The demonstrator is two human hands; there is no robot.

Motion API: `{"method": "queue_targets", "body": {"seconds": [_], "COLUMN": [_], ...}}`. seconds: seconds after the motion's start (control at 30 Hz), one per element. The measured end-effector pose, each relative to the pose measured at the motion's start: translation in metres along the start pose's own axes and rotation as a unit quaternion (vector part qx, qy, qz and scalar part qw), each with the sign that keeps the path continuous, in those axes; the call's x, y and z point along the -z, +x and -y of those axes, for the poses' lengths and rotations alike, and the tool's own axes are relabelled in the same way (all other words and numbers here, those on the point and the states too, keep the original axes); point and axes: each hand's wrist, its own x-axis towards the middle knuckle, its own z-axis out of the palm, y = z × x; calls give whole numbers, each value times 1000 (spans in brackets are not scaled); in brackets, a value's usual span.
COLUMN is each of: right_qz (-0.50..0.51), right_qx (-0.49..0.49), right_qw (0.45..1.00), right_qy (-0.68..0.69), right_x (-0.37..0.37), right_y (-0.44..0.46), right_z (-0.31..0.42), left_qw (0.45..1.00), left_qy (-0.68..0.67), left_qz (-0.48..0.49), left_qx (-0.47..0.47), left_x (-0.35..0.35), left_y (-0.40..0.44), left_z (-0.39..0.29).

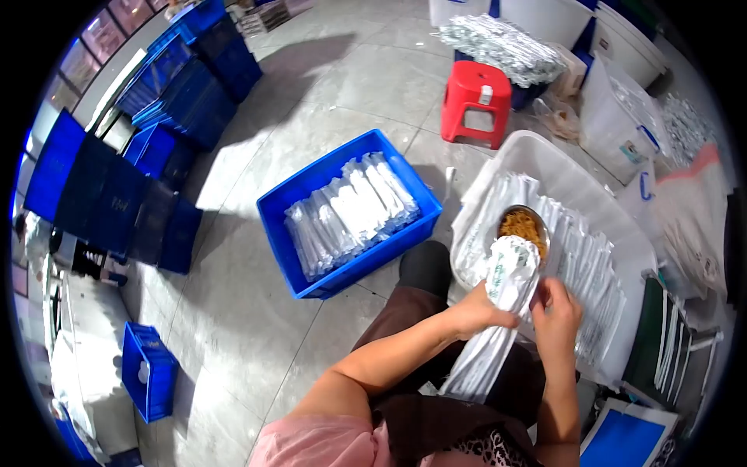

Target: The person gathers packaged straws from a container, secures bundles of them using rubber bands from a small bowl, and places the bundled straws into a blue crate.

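Observation:
My left hand [489, 313] is closed around a bundle of long, thin, white-wrapped packets [476, 364], which slants down across my lap. Green print shows near the bundle's upper end. Against the bundle's right side is my right hand [557, 310], its fingers bent together in a pinch; what they hold, if anything, is hidden. Just beyond the bundle's top, a round metal bowl [547, 236] holds a heap of tan loops that look like rubber bands [520, 224]. The bowl rests on more white packets [580, 268] inside a large whitish plastic bin [634, 233].
A blue crate [350, 280] of clear-wrapped bundles [350, 206] stands on the floor ahead. Beyond the bin is a red stool [476, 89]. Stacked blue crates [187, 101] line the left, with a small blue bin [159, 381] nearer. Silvery packets [502, 50] are piled behind the stool.

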Motion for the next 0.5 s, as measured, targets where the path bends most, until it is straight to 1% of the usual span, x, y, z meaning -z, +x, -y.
{"method": "queue_targets", "body": {"seconds": [0.03,0.07,0.1,0.13,0.17,0.2,0.23,0.27,0.3,0.33,0.4,0.43,0.47,0.5], "right_qz": [-11,-33,-42,-83,-118,-51,-72,-12,23,50,-55,-83,-105,-74], "right_qx": [0,-27,-66,-72,-22,-195,-223,-272,-185,-160,-131,-127,-117,-41], "right_qw": [999,999,997,994,992,969,940,839,736,686,654,766,858,906], "right_qy": [-32,19,-28,-2,29,145,247,471,651,708,743,624,490,414], "right_x": [0,-12,-10,-11,-11,1,-4,4,9,9,15,14,13,11], "right_y": [9,14,21,19,10,-9,-27,-47,-58,-67,-61,-52,-41,-40], "right_z": [-12,-48,-67,-91,-105,-91,-86,-72,-49,-30,-4,-5,-6,-22], "left_qw": [990,956,929,925,919,903,896,909,900,891,879,880,884,886], "left_qy": [-94,-190,-210,-178,-195,-244,-275,-284,-297,-311,-328,-318,-307,-283], "left_qz": [97,198,277,312,318,323,312,266,271,271,284,286,288,295], "left_qx": [48,103,123,126,126,142,156,146,166,188,200,204,205,219], "left_x": [-2,-4,-9,-11,-6,-4,3,9,16,21,16,5,-4,-6], "left_y": [-5,-10,-14,-15,-15,-15,-12,-10,-4,-1,1,0,0,2], "left_z": [0,2,10,7,8,3,7,16,22,30,41,38,35,38]}}
